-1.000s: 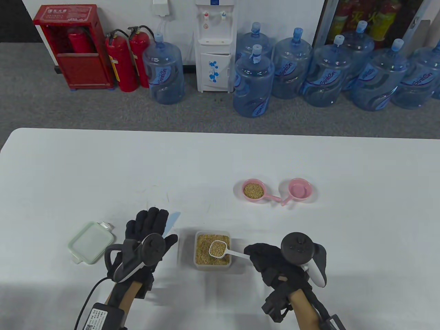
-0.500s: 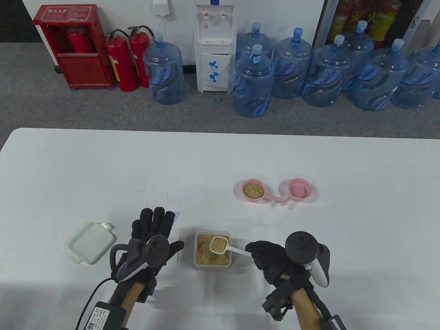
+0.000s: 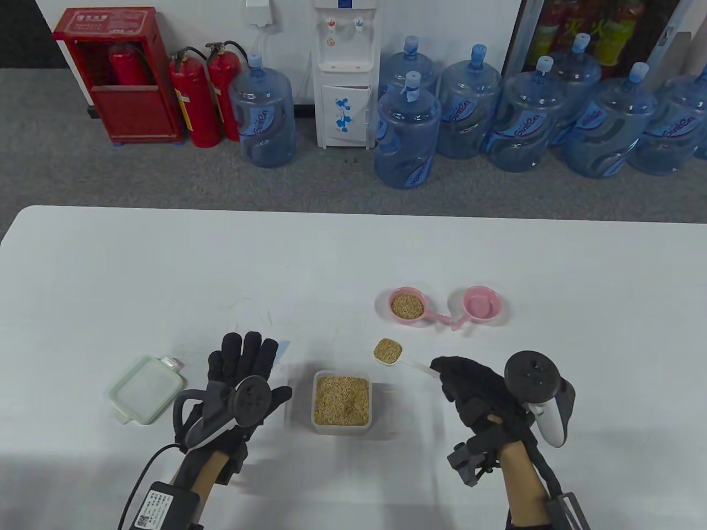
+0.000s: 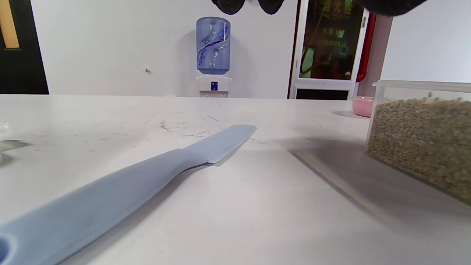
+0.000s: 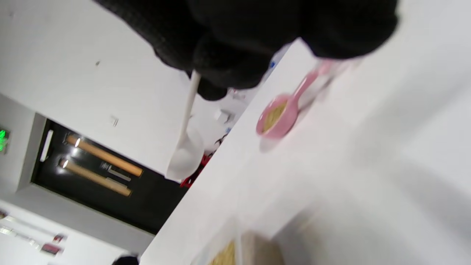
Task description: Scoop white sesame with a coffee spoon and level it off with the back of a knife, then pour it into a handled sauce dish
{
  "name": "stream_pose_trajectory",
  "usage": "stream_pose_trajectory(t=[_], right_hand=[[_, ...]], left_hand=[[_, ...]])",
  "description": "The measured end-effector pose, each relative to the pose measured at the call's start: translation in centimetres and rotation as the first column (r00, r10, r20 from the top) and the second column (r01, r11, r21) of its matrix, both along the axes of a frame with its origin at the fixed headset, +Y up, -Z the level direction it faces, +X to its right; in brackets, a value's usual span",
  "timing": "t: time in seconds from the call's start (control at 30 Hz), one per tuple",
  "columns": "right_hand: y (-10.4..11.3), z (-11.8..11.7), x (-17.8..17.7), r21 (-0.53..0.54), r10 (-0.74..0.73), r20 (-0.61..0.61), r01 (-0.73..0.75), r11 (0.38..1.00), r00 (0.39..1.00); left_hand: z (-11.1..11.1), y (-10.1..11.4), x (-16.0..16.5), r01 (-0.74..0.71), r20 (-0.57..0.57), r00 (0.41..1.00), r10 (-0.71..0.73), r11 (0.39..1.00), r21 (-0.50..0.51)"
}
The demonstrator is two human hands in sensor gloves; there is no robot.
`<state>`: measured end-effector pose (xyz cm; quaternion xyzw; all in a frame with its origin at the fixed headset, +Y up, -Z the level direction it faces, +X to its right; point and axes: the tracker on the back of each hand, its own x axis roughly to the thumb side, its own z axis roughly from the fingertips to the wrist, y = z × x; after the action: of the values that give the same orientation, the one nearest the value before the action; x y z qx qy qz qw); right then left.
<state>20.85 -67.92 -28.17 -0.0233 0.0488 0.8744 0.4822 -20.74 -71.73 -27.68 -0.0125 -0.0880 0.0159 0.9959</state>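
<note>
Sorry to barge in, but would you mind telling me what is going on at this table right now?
A person in sensor gloves is measuring out sesame. The right hand grips a white coffee spoon, heaped with sesame, in the air between the sesame container and two pink sauce dishes. The nearer sauce dish already holds sesame; the other sauce dish is empty. The left hand hovers open over the blue knife, which lies on the table, so levelling has not started.

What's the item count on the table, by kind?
Pink handled sauce dishes: 2, one holding sesame, one empty
Clear sesame container: 1
Pale green lid: 1
White coffee spoon, loaded with sesame, gripped by the right hand: 1
Light blue knife, lying flat beneath the left hand: 1
Total: 6
</note>
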Motion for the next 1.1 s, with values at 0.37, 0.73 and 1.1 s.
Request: stream_pose_trajectory(t=[0.37,0.73,1.1], right_hand=[[-1.4,-4.5,7.0,-0.138,0.104,0.318,-0.063,0.988,0.942],[-3.6,-6.9,7.8,-0.267,0.239,0.437,-0.128,0.955,0.867],[-3.4,-8.2,6.3,-0.317,0.503,0.457,-0.394,0.863,0.733]], left_hand=[[-0.2,0.0,-0.1,0.001,-0.003,1.000,-0.001,1.000,-0.003],[-0.3,0.0,-0.1,0.009,-0.010,1.000,-0.010,1.000,-0.022],[-0.5,-0.1,-0.2,0.014,-0.008,1.000,-0.014,1.000,-0.027]])
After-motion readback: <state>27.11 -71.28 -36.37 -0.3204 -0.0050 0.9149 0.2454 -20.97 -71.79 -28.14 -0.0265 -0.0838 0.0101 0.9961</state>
